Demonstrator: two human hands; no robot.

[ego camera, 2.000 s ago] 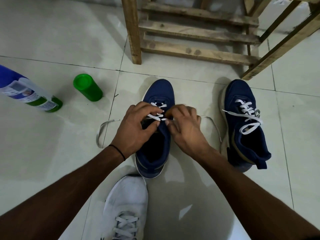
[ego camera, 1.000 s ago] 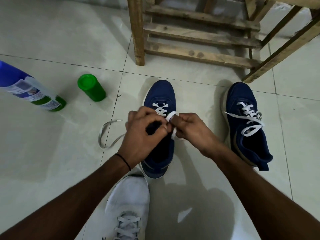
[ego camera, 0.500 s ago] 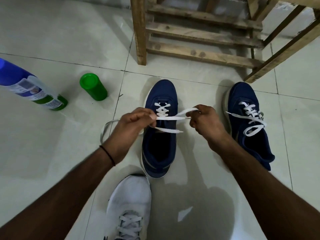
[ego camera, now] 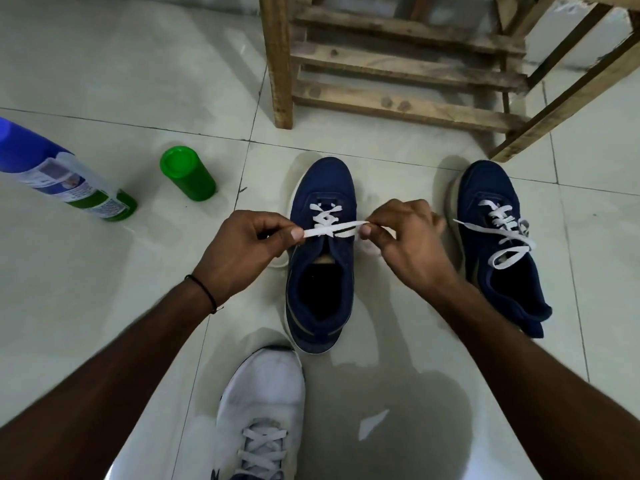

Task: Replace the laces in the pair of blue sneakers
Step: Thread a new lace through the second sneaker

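A capped green canister [ego camera: 187, 174] and a blue bottle [ego camera: 52, 171] stand at 10 o'clock, contents not visible. The centre blue sneaker [ego camera: 322, 292], toe toward 12, mouth open and dark, has the white lace [ego camera: 334, 229] drawn taut across it, pinched by the left hand [ego camera: 239, 247] and the right hand [ego camera: 405, 244]; the second blue sneaker [ego camera: 498, 271] sits at 3 o'clock. A wooden rack [ego camera: 398, 64] borders 12 to 1 o'clock; open floor [ego camera: 86, 289] lies at 8.

Bare floor [ego camera: 79, 306] lies open across the left and lower left of the frame. A wooden rack [ego camera: 398, 105] blocks the upper centre and right; a bottle [ego camera: 59, 174] and green cap [ego camera: 188, 176] occupy the upper left. A white shoe [ego camera: 263, 403] at bottom centre sits just below the centre sneaker [ego camera: 322, 289], the second sneaker [ego camera: 498, 244] at right.
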